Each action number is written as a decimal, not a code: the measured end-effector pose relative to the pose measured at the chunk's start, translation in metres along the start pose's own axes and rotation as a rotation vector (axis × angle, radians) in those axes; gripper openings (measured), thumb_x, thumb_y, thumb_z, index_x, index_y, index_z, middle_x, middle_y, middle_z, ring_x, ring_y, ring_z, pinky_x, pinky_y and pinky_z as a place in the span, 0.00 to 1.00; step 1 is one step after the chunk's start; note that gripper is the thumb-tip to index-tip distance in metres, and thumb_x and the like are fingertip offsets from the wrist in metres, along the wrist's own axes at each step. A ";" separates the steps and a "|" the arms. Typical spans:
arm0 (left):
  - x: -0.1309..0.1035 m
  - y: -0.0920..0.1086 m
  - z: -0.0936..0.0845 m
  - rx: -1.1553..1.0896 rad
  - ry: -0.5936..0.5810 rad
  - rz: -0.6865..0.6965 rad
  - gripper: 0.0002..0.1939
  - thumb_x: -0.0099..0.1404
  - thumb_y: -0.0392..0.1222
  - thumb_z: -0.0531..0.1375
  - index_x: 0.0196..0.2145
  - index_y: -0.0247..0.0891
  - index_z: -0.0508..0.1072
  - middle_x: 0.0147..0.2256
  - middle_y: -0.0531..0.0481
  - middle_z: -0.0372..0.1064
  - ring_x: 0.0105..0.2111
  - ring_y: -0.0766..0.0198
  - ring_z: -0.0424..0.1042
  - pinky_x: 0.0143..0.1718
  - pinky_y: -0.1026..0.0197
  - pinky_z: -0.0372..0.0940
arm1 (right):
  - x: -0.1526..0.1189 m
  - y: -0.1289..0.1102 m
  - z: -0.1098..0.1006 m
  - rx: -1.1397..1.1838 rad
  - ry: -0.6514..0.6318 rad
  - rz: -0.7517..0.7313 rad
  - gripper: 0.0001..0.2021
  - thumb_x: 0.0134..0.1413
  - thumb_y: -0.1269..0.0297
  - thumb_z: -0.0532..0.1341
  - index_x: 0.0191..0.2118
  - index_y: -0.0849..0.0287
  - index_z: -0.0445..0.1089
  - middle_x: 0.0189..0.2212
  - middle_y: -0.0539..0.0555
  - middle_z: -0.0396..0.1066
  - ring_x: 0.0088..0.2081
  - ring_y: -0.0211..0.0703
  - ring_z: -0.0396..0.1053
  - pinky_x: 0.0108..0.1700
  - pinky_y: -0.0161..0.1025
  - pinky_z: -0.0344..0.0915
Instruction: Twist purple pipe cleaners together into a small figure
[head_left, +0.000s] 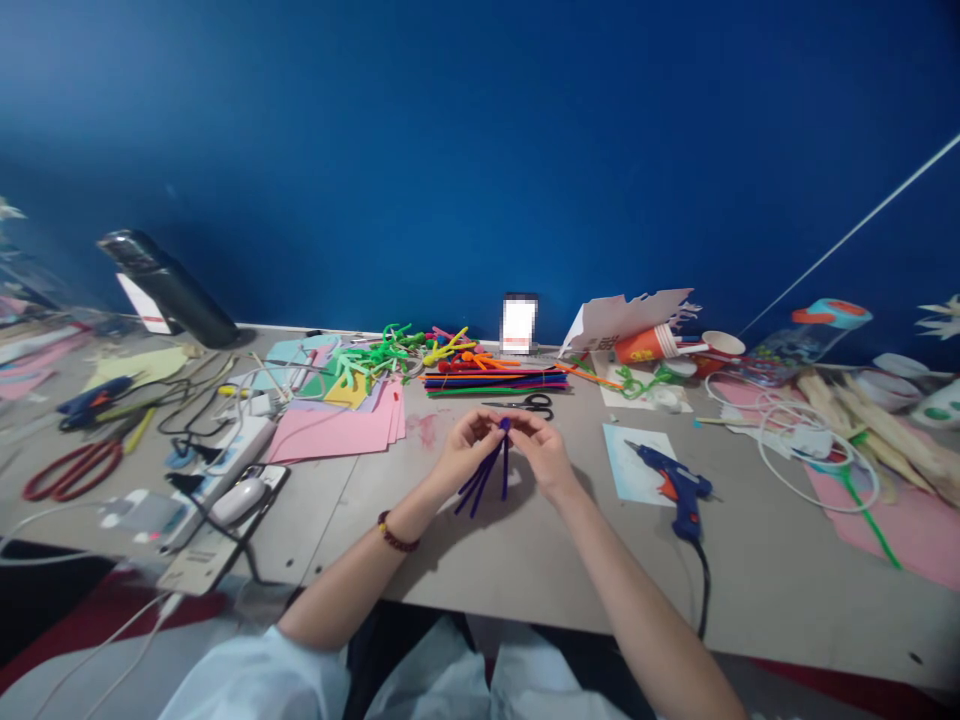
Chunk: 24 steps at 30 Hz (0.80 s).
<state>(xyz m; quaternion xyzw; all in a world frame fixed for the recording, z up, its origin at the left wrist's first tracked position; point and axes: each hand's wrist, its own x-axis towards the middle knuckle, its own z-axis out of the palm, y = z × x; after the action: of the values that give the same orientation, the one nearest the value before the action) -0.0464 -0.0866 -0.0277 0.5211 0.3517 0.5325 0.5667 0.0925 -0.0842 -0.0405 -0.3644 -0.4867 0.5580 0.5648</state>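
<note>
Several purple pipe cleaners (487, 478) hang down in a loose fan between my two hands, joined at the top. My left hand (469, 448) pinches the joined top from the left, with a beaded bracelet on its wrist. From the right, my right hand (541, 452) has its fingers closed at the same bunched top. Just behind the hands lie black scissors (536, 405). Further back is a stack of coloured pipe cleaners (495, 382), in front of an upright phone (520, 322).
A blue glue gun (679, 485) rests on a light card at the right, its cord running to the front edge. Pink paper (334, 432), a power strip (232, 465) and a phone with a mouse (238, 500) are at the left. Red scissors (75, 470) lie far left.
</note>
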 end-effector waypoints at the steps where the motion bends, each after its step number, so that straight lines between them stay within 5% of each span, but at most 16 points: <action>1: 0.000 0.000 0.000 -0.015 -0.008 -0.002 0.15 0.53 0.46 0.65 0.34 0.36 0.67 0.28 0.54 0.64 0.27 0.71 0.63 0.31 0.67 0.59 | 0.000 0.000 0.000 -0.006 -0.004 -0.003 0.10 0.45 0.63 0.64 0.37 0.53 0.73 0.36 0.51 0.73 0.39 0.42 0.68 0.42 0.39 0.65; 15: 0.003 -0.004 -0.004 0.055 -0.075 -0.112 0.17 0.51 0.48 0.66 0.35 0.35 0.73 0.32 0.48 0.72 0.33 0.65 0.69 0.37 0.62 0.63 | 0.001 -0.003 0.001 -0.115 0.131 -0.102 0.09 0.45 0.60 0.63 0.33 0.56 0.70 0.28 0.51 0.70 0.31 0.39 0.68 0.31 0.35 0.66; 24: 0.005 -0.002 -0.006 0.047 0.026 -0.313 0.18 0.50 0.52 0.64 0.28 0.32 0.75 0.19 0.54 0.65 0.18 0.74 0.58 0.21 0.69 0.53 | 0.000 -0.005 -0.003 -0.499 0.056 -0.344 0.09 0.53 0.67 0.56 0.38 0.55 0.73 0.37 0.54 0.67 0.38 0.40 0.68 0.36 0.35 0.68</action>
<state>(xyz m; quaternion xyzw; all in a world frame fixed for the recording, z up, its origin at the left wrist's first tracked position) -0.0511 -0.0806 -0.0300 0.4661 0.4483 0.4362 0.6257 0.0970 -0.0847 -0.0366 -0.4191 -0.6476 0.3073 0.5572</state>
